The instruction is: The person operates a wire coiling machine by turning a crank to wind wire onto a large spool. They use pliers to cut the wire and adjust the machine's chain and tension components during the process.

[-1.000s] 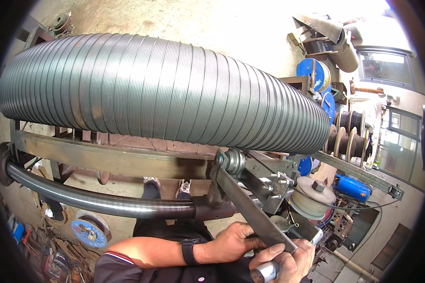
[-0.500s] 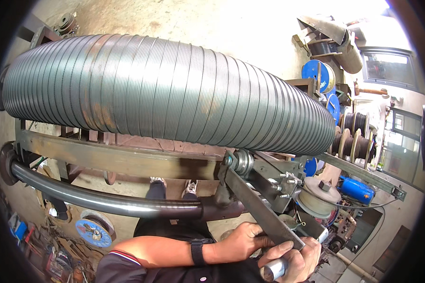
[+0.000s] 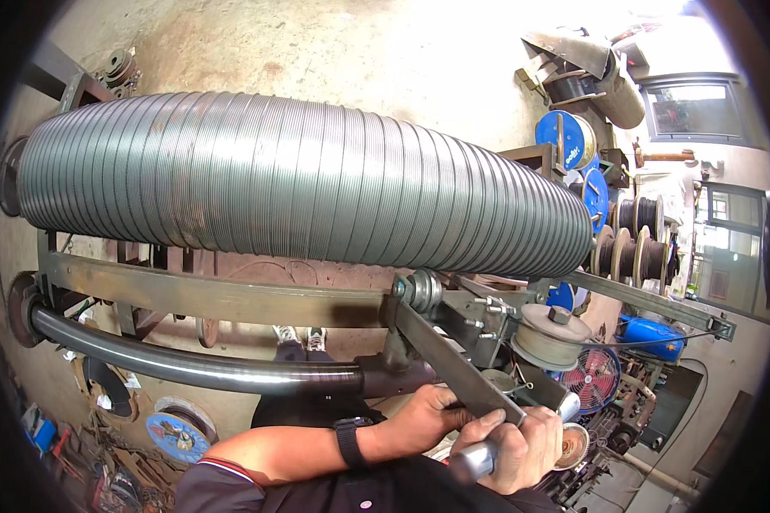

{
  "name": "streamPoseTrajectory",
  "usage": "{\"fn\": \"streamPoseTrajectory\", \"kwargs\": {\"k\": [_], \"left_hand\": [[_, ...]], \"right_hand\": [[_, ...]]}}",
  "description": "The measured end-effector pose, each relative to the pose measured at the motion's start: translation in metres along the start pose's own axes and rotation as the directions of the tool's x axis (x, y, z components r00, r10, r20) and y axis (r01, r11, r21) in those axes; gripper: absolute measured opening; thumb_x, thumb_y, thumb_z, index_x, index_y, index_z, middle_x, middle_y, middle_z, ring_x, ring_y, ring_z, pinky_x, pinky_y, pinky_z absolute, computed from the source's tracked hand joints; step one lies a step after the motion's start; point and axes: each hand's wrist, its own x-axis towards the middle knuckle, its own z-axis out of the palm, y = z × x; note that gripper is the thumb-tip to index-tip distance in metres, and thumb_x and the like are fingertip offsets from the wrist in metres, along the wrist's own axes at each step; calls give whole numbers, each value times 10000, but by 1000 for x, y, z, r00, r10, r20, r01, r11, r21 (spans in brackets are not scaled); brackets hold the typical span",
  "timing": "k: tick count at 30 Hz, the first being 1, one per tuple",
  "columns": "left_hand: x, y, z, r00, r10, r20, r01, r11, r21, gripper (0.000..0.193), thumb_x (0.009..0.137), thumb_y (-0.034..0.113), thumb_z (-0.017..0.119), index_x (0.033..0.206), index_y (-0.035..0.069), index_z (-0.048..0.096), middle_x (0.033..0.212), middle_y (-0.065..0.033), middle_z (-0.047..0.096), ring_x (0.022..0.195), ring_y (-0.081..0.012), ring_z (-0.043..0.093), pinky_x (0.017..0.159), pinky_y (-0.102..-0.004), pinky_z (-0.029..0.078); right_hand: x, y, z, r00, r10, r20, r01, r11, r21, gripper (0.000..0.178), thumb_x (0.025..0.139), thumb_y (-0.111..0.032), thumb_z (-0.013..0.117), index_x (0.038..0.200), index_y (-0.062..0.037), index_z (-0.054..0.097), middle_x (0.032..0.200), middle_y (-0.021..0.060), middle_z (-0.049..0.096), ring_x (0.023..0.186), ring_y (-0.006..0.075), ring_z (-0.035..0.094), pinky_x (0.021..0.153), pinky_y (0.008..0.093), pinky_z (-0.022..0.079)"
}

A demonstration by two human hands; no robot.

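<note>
A flat steel bar [image 3: 458,363] slants from a grooved roller [image 3: 421,291] down to my hands. My right hand [image 3: 526,449] is closed around a round metal handle [image 3: 477,462] crossing the bar's lower end, its thumb pressed on the bar. My left hand [image 3: 417,421] is closed against the bar's left edge; its fingertips are hidden behind the bar. Above the roller lies a large drum wound with grey metal strand or wire [image 3: 299,179]. A collar [image 3: 393,372] joins the bar's upper part to a smooth round shaft [image 3: 197,363].
A long steel beam [image 3: 214,295] runs under the wound drum. Right of my hands are a pale spool [image 3: 552,338], a red fan-like wheel [image 3: 592,380] and a blue cylinder [image 3: 650,338]. Blue reels [image 3: 560,139] stand farther back. Another blue-sided reel [image 3: 178,436] lies lower left.
Rusty patches on the wound drum have shifted and faded, so it appears to have turned. My view has shifted slightly; both hands keep their places at the bar's lower end.
</note>
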Motion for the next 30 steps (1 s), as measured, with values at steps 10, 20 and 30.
{"fn": "streamPoseTrajectory", "kwargs": {"k": [10,20,30], "left_hand": [[-5,6,-3,999,-41,-3,40,989,-145,190,993,93,666,1165,30,716,1070,-6,723,1031,-92,631,921,-276,520],[-3,7,-11,998,-53,39,53,999,-2,214,984,110,683,1178,22,709,1098,-34,733,1030,-113,649,917,-295,528],[-9,11,-10,997,41,66,-39,999,-32,215,984,139,699,1165,26,710,1083,-61,747,1019,-127,664,896,-307,534]], "right_hand": [[-2,-2,4,999,-30,-40,31,999,13,164,680,32,631,672,-31,480,581,144,450,477,300,452,486,398,380],[1,-3,8,997,-26,-74,24,999,-22,174,712,34,622,665,-33,468,583,143,463,467,303,451,479,406,367],[2,-5,11,995,-42,-89,41,999,-11,182,740,29,602,670,-31,446,560,140,458,464,302,482,475,399,387]]}}
